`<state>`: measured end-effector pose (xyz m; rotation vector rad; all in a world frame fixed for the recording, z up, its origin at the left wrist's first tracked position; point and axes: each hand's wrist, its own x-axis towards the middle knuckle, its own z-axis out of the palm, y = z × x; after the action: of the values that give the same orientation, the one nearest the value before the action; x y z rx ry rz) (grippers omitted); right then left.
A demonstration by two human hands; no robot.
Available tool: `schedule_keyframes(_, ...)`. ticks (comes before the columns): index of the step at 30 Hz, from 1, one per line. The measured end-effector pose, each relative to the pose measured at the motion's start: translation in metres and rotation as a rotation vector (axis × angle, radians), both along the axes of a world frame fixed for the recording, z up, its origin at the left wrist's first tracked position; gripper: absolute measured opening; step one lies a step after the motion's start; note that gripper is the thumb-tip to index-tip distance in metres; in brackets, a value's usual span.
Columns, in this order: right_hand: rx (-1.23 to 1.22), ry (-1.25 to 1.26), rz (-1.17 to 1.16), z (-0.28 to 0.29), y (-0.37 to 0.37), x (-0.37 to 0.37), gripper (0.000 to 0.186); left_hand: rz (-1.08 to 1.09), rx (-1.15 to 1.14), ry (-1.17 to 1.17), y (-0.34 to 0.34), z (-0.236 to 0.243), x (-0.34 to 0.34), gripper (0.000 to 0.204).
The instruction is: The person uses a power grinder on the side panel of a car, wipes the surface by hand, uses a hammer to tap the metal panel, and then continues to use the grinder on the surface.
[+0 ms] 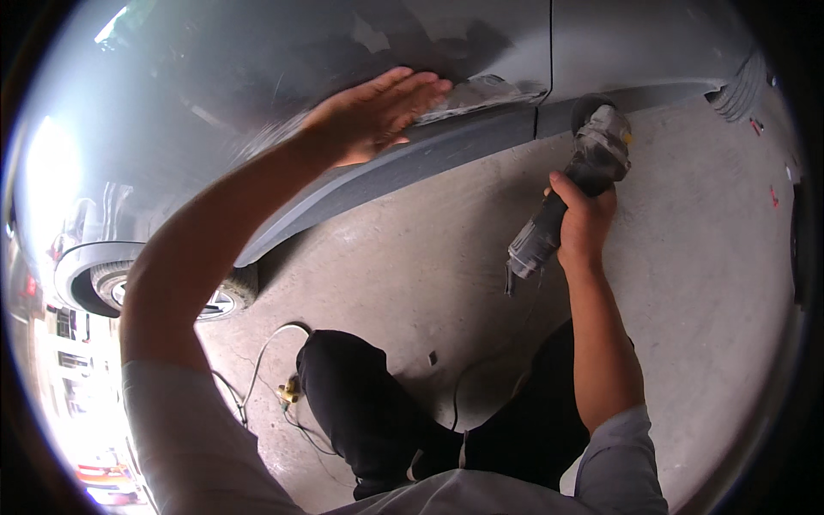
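My left hand (pixel 373 116) lies flat on the grey car's lower side panel (pixel 412 34), fingers stretched out, beside a scuffed, whitish scraped patch (pixel 498 90) that runs along the panel above a dark sill strip (pixel 493 129). My right hand (pixel 579 219) grips a dusty dark angle grinder (pixel 545 227) by its body, head pointing up toward the car. The grinder's round disc (pixel 590 110) is by the sill, just right of a vertical panel gap; whether it touches the car cannot be told.
A car wheel (pixel 232 296) stands at the left. On the concrete floor (pixel 360 257) lie pale and dark cables (pixel 256 378) with a yellow plug (pixel 288 392) beside my left knee. A grey corrugated object (pixel 736 90) and small red items (pixel 755 127) are at the right. My knees (pixel 343 369) are below.
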<state>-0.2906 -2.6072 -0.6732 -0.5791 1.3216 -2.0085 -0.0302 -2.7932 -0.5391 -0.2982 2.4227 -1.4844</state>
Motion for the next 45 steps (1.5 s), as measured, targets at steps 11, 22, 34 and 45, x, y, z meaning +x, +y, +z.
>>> schedule_keyframes(11, -0.016, -0.040, 0.088, 0.008, 0.004, -0.009, 0.045, 0.081, 0.143, -0.064, -0.007, 0.024, 0.097, 0.074)
schedule_keyframes(22, 0.049, -0.078, 0.098, 0.034, 0.020, 0.002, 0.040, 0.080, 0.108, -0.107, -0.017, 0.030, 0.129, 0.077)
schedule_keyframes(34, 0.033, -0.068, 0.099, 0.034, 0.021, 0.003, 0.038, -0.019, 0.020, 0.016, -0.020, -0.004, -0.035, 0.082)
schedule_keyframes(45, 0.060, -0.037, 0.130, 0.017, 0.010, 0.000, 0.038, 0.037, 0.160, -0.004, -0.006, 0.021, 0.189, 0.077)
